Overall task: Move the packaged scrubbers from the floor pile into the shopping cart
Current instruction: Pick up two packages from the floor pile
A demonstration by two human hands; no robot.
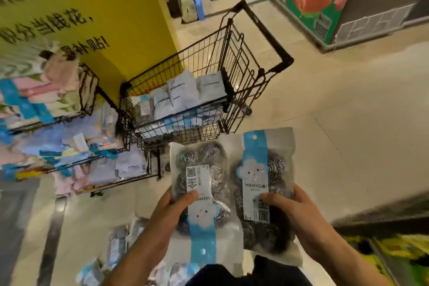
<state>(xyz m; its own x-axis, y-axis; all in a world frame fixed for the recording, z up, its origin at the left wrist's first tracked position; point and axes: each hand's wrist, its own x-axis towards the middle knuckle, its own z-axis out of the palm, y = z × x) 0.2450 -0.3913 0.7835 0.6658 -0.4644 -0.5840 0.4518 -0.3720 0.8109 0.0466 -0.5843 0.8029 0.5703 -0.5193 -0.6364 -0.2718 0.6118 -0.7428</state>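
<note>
My left hand (173,210) grips a clear pack of steel scrubbers (204,183) with a blue band and cloud label. My right hand (293,208) grips a second, similar scrubber pack (260,169) right beside the first. Both packs are held up in front of me, just short of the black wire shopping cart (232,58). Several white and blue packs (183,93) lie inside the cart's basket. More packaged scrubbers (118,246) lie in a pile on the floor at the lower left, partly hidden by my left forearm.
A yellow pillar (111,7) with black lettering stands behind the cart. Wire racks (88,90) full of folded cloths fill the left side. A chest freezer (348,4) stands at the far right. Beige tiled floor (336,104) lies to the right of the cart.
</note>
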